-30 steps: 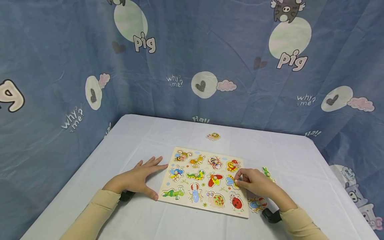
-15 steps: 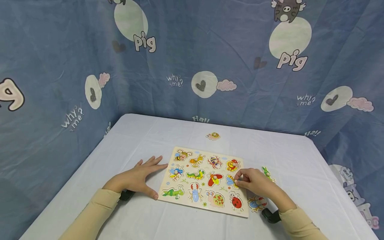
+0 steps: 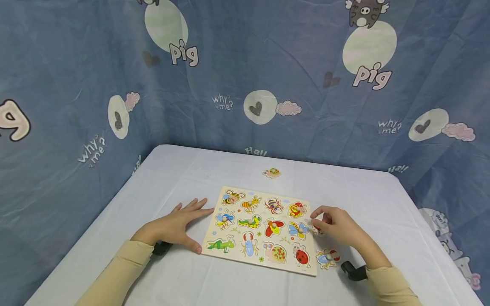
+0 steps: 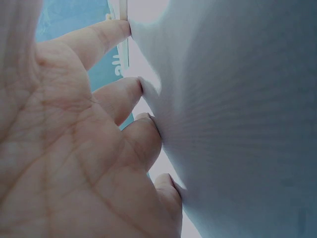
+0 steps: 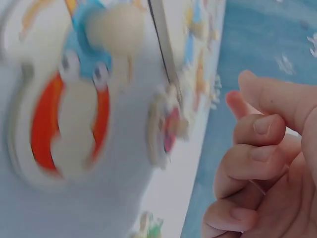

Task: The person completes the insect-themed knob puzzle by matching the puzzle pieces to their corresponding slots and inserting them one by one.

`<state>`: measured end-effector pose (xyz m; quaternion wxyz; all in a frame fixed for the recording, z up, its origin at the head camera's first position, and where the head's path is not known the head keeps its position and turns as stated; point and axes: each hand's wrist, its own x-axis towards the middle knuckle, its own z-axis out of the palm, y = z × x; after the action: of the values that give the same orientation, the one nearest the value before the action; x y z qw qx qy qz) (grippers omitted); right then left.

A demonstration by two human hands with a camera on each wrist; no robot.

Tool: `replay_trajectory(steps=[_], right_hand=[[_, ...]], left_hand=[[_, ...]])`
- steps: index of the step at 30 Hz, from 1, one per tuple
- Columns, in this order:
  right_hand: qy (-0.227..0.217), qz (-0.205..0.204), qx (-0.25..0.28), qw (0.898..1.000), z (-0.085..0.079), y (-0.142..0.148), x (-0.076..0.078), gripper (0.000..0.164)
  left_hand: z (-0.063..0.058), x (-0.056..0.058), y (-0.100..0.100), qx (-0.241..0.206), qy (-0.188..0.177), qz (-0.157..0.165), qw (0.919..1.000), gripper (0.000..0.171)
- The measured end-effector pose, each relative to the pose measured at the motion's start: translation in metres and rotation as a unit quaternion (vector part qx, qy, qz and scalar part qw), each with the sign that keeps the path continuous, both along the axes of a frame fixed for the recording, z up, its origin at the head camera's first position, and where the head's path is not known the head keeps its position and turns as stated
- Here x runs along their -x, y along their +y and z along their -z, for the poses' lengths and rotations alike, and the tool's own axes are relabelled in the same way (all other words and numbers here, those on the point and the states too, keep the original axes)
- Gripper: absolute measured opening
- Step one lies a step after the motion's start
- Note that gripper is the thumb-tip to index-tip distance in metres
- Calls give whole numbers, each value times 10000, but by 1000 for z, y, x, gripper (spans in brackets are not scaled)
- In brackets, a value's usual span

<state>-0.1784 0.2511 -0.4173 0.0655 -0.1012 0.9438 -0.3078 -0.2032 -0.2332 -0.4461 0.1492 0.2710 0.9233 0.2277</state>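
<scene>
A wooden insect puzzle board (image 3: 234, 230) lies on the white table. My left hand (image 3: 172, 225) is spread flat at its left side, with thumb and a fingertip at the edge. My right hand (image 3: 337, 225) hovers just off the right edge, fingers loosely curled, thumb and forefinger apart and nothing between them. The blue-winged bee piece (image 3: 297, 230) sits in the board close by. Partly hidden under the right hand is a ladybug piece (image 3: 317, 230). A stag beetle piece (image 3: 327, 258) with a wooden knob lies nearer, large in the right wrist view.
A snail piece (image 3: 272, 172) lies beyond the board. In the right wrist view a green piece (image 5: 149, 227) shows at the bottom. The board's front row shows pictures without knobs. A blue patterned curtain (image 3: 229, 63) hangs behind the table.
My right hand has let go of the blue-winged bee piece, which stays in the board, and has moved right over the ladybug piece. The left hand has stayed put.
</scene>
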Motion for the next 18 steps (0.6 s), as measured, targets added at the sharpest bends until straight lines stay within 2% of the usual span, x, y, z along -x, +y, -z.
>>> replay_trajectory(steps=[6,11,18], right_hand=[[358,529,-102,9979,-10,22,2,22],[477,934,-260,9941,-9,40,3,23],[190,1273,-332,9911,0,57,1,27]], left_hand=[[0,1,0,48,17,-11,10000,119],[0,1,0,48,9,-4,10000,119],[-1,0,0,24,6,35,10000,119]])
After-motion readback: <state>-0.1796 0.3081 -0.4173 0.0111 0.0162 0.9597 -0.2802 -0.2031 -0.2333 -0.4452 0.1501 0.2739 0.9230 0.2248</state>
